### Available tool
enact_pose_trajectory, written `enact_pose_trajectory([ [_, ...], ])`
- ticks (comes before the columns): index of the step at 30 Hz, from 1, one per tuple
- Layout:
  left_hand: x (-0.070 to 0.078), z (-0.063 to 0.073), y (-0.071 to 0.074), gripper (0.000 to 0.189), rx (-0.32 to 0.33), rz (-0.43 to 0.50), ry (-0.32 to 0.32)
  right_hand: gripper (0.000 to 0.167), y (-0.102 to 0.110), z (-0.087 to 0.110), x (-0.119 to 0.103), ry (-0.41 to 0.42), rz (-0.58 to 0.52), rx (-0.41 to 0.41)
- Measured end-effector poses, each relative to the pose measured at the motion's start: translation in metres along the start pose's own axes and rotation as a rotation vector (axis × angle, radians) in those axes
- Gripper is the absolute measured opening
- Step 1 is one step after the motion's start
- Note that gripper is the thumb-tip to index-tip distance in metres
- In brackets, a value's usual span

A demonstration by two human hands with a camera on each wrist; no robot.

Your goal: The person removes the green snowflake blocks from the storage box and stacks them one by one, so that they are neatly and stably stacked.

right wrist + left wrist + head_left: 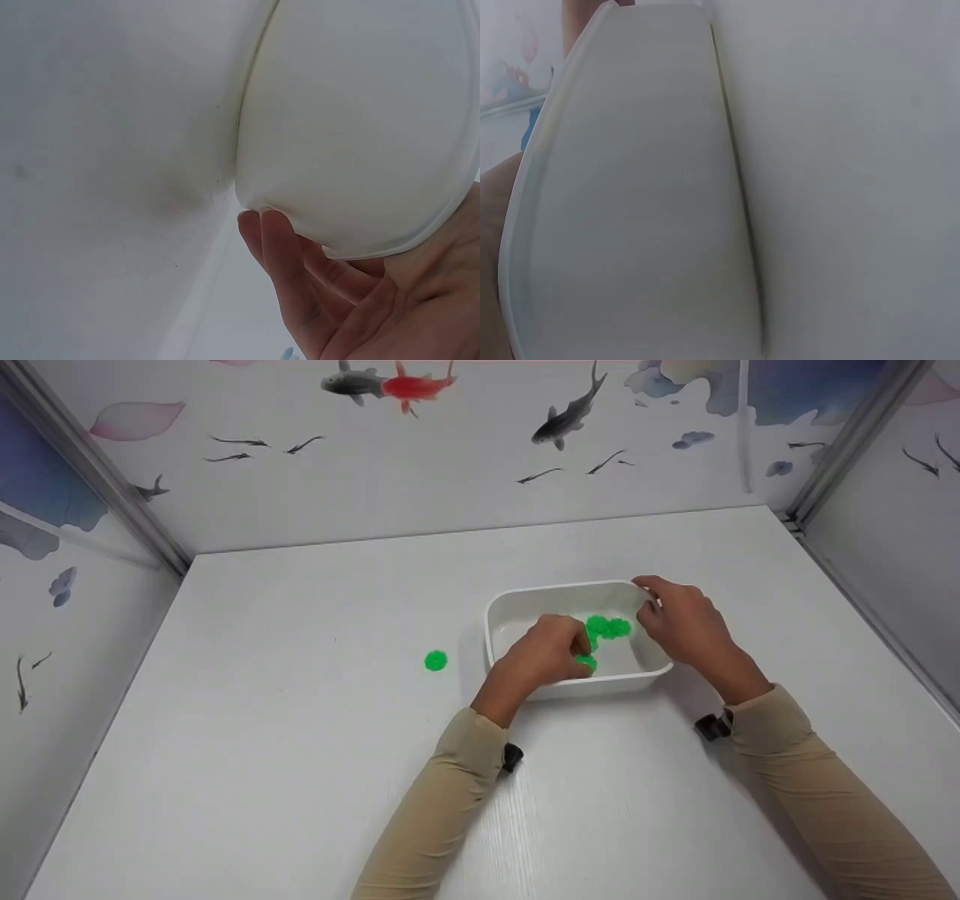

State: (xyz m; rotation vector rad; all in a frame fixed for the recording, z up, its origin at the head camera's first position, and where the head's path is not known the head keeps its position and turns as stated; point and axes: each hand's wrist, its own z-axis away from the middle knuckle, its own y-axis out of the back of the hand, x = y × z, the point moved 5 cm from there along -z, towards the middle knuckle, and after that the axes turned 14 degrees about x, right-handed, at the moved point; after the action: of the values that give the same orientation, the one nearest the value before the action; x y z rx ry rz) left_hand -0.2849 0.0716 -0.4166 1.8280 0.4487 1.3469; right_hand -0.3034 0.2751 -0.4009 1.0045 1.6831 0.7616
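A white rectangular tray (517,601) with rounded corners stands on the table. My left hand (546,649) reaches over its near wall, and the thumb and fingers pinch a small green scalloped disc (587,662) low inside. Several more green discs (609,627) lie bunched on the tray floor just beyond those fingertips. At the right end, my right hand (684,619) grips the rim, thumb on the inner side. The right wrist view shows the fingers of this hand (330,292) against the tray's outer wall (352,127). In the left wrist view, the tray wall (630,187) hides most of the left hand.
One loose green disc (436,661) lies on the white table (300,720), left of the tray. White panels printed with fish (566,420) enclose the back and both sides, with metal posts (112,480) at the corners.
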Motion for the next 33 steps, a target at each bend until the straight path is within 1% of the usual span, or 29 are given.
enact_pose_trajectory([
  [3,-0.0003,-0.0003,0.0002,0.024,0.006,-0.042,0.002,0.049,-0.0008,0.0,-0.0001,-0.007,0.004,-0.006],
  [7,0.0003,-0.0006,0.001,0.018,0.02,-0.092,-0.01,0.049,-0.0012,-0.0001,-0.0011,-0.019,0.007,-0.016],
  [14,0.0048,0.0022,0.0041,0.023,0.018,-0.146,-0.097,0.048,-0.0023,-0.0001,-0.002,-0.018,0.0,-0.026],
  [19,0.0042,0.0045,0.0059,0.021,0.016,-0.17,-0.125,0.048,-0.0025,0.001,-0.0037,-0.02,0.005,-0.039],
  [23,0.0044,0.0062,0.0059,0.024,0.005,-0.205,-0.138,0.048,-0.0032,0.0009,-0.0037,-0.018,0.009,-0.038],
  [30,0.0056,0.006,0.0074,0.021,0.004,-0.194,-0.16,0.047,-0.0011,0.0011,-0.0028,0.016,-0.007,-0.003],
  [33,0.0054,0.0059,0.0077,0.02,0.004,-0.186,-0.156,0.047,-0.0006,0.0011,-0.0022,0.017,-0.013,0.0],
])
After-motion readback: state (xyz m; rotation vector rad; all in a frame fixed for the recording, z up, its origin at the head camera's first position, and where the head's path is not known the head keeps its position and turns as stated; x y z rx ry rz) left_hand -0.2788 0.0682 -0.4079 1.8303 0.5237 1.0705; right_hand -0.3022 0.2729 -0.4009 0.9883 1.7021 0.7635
